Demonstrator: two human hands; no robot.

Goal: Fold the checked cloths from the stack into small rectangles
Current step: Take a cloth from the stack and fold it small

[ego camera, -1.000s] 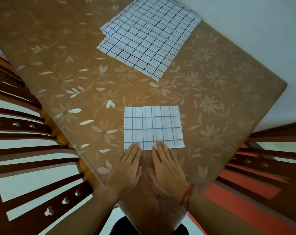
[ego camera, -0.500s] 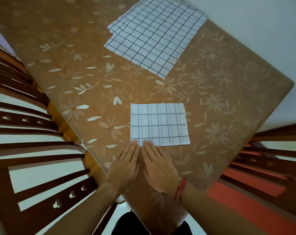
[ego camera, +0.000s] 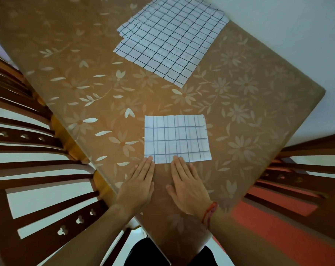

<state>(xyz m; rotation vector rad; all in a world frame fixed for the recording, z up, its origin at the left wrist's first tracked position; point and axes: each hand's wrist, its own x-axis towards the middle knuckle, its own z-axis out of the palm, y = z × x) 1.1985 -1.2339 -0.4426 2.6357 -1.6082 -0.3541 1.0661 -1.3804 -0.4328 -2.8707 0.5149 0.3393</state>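
— Where is the folded cloth (ego camera: 177, 139)?
— It lies flat on the table (ego camera: 249, 104), near the front edge, right in front of the person; it is a small white rectangle with thin dark lines.
— And the hands?
— Both lie flat, palms down; the left hand (ego camera: 137, 186) has its fingers straight and close together, and its fingertips touch the near left corner of the folded cloth; the right hand (ego camera: 187, 186) has straight fingers too, with the thumb out to the side, and its fingertips rest on the near edge of the cloth.
— Do the hands touch each other?
— No; a strip of table shows between them.
— Where is the stack (ego camera: 170, 41)?
— It is at the far side of the table, well apart from the folded cloth; the checked cloths in it lie open and flat, one on top of another, and their left edges are a bit uneven.
— What else is there?
— A red thread (ego camera: 209, 212) goes round the right wrist; a brown wooden chair (ego camera: 28, 150) stands at the left of the table and another chair (ego camera: 297, 169) at the right; the table cover is brown with pale flowers.
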